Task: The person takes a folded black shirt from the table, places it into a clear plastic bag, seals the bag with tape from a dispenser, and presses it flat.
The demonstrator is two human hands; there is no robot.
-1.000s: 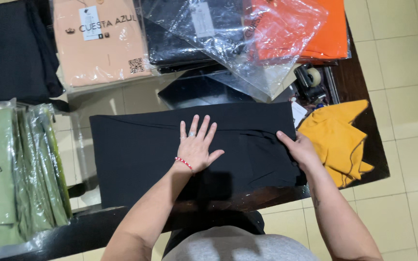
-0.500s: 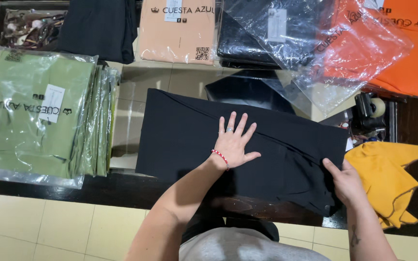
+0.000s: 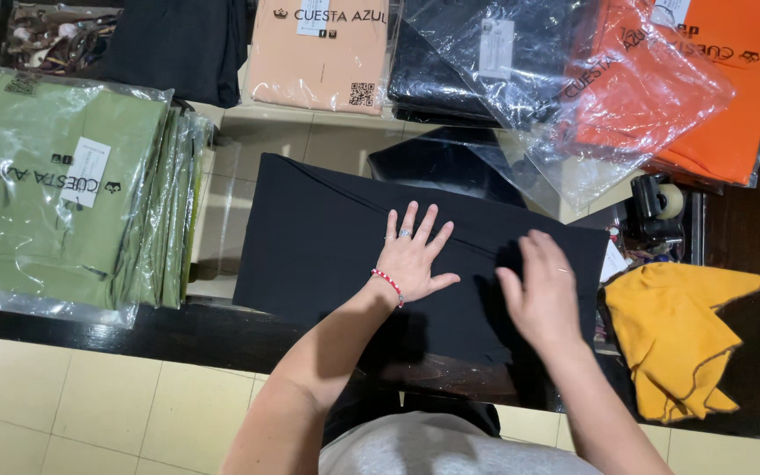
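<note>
Left hand (image 3: 413,259) flat, fingers spread, pressing black cloth (image 3: 327,237); right hand (image 3: 540,295) open, fingers loosely together, hovering over cloth's right part, contact unclear, gripping nothing.

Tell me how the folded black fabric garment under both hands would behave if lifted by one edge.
The folded black fabric garment would probably droop and unfold, since it lies limp and flat under the left hand and right hand. It looks light for its size. It likely slides easily on the dark glossy table.
</note>
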